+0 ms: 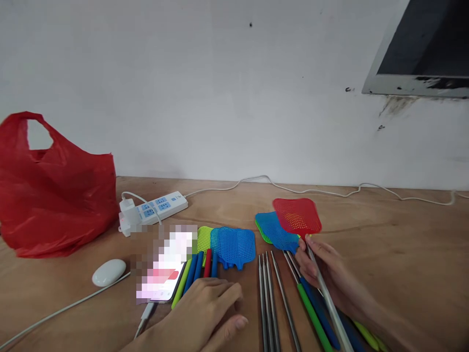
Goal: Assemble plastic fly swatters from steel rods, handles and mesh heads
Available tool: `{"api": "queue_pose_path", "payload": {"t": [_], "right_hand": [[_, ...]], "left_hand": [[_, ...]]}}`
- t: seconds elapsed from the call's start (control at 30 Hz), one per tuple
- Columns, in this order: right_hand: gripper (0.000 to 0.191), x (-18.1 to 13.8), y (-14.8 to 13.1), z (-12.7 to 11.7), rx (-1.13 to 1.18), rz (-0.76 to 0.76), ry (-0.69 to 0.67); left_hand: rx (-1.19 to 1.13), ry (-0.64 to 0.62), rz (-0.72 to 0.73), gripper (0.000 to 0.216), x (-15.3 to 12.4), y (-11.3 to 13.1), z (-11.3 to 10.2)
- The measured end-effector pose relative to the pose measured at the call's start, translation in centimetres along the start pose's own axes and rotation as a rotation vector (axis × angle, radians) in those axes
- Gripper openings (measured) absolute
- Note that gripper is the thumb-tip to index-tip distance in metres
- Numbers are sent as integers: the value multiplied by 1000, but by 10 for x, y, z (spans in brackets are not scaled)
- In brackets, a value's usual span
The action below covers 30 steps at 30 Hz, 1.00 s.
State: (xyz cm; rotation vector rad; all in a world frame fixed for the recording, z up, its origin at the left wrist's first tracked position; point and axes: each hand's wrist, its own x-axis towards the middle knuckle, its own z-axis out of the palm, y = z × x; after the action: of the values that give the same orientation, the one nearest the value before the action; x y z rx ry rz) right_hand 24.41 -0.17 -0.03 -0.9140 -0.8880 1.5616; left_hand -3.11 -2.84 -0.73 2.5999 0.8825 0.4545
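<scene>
The right hand (328,266) pinches its fingers snugly around the neck of the red swatter head (297,215), where the pale metal rod (331,305) meets it, a grip that seems meant to steady the joint. Raised above the counter (220,208), the red mesh partly overlaps the blue-headed swatters (278,232), whose rods run toward coloured grips, probably gathered on this side as finished pieces. The left hand (205,308) has its fingers loosely bent, thumb apart, with nothing visibly held; whether its fingertips touch the nearby coloured sleeves (181,284) is hidden. Those sleeves, the loose mesh heads (238,246) and the bare rods (266,298) lie grouped by kind, likely for easy picking. The phone (166,276) lies just beside the sleeves, its cable plugged in, presumably for charging.
</scene>
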Motion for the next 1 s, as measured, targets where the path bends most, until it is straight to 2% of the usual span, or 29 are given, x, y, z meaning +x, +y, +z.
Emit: {"api": "queue_pose_path", "payload": {"t": [0.1,0.23,0.27,0.33,0.43,0.57,0.67,0.83,0.93,1.0], "right_hand": [[37,2,-6,-5,-22,112,-80],[36,-2,-7,-8,-146,305,-212],[36,-4,-7,-8,-162,332,-244],[35,-7,-7,-8,-181,382,-307],[33,-12,-7,-8,-231,449,-380],[37,-13,-9,-10,-386,484,-503],[45,-11,-11,-9,-509,430,-607],[56,-14,-9,-8,-685,261,-661],[56,-19,-6,-11,-927,-16,-605],[52,-21,-4,-13,-1117,-209,-541]], "left_hand": [[-2,64,-65,20,2,0,-2],[-35,278,-252,8,5,-1,-3],[-37,341,-285,10,6,-2,-3],[-37,436,-312,35,6,-7,-1],[-30,493,-265,57,7,-15,2],[70,483,-96,54,5,-22,2],[150,504,20,46,2,-25,1],[99,502,169,28,2,-26,-6],[22,477,220,19,2,-21,-12],[-20,461,187,16,2,-17,-13]]}}
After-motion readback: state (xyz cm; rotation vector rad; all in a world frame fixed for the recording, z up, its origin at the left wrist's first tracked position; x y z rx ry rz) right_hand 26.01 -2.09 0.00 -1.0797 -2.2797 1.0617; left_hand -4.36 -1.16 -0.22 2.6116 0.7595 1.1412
